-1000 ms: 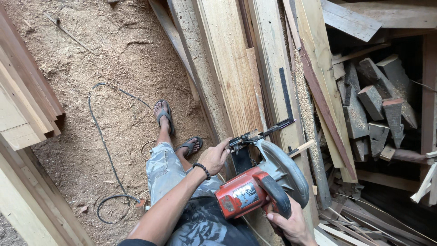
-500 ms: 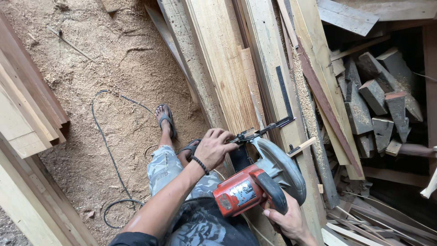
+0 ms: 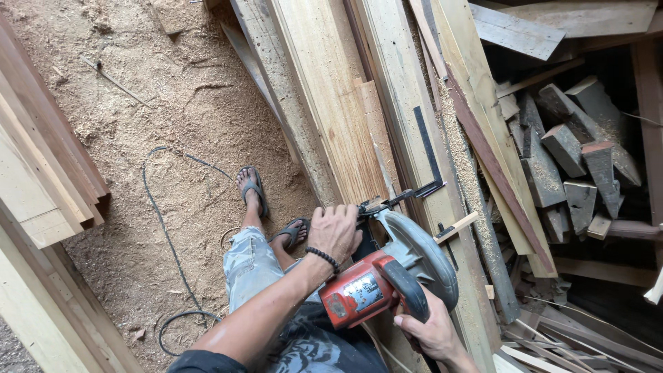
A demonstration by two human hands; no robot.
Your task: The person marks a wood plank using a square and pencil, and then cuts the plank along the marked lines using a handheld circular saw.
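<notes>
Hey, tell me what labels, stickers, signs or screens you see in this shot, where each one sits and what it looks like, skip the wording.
Label: a small pale rectangular plate with dark print, on the side of the red motor housing of the circular saw, between the left hand at the saw's front and the right hand on its black handle.
No packages, signs or screens show.

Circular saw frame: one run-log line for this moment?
left hand: resting at front of circular saw | right hand: gripping saw's rear handle | saw: on long plank | floor: sawdust, black cable
</notes>
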